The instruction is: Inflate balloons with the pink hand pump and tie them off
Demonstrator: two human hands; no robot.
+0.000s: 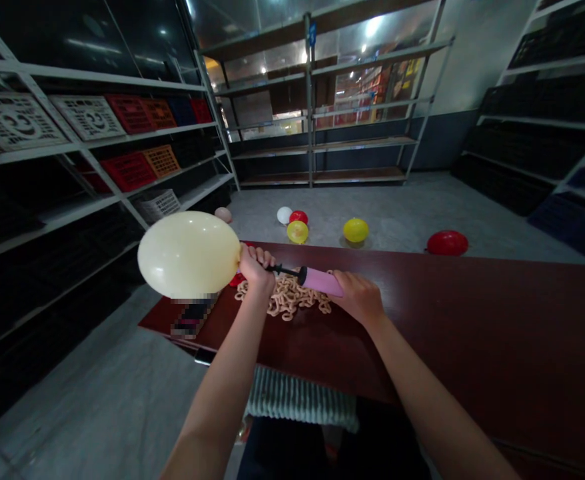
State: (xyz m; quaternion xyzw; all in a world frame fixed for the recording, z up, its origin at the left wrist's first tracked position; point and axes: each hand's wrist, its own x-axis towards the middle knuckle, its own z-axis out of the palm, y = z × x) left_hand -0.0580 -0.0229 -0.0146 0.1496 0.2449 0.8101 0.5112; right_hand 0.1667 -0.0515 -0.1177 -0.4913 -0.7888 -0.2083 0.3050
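A large pale yellow balloon [187, 255], blown up, points left from my left hand [257, 265]. The fingers of that hand are closed around the balloon's neck and the nozzle end of a hand pump. My right hand [360, 295] is wrapped round the pump's pink barrel [322, 281]. Between the hands a black rod [287, 270] of the pump shows. Below the pump, a heap of beige ring-shaped pieces [287, 297] lies on the dark red table [452, 313]. Something red [236, 279] is partly hidden behind my left hand.
A blurred-out dark object [192, 315] rests at the table's left end. On the floor beyond lie yellow [356, 230], red [447, 243] and white [284, 215] balloons, among several. Shelves with crates [127, 170] stand left; more racks [310, 133] stand behind and right.
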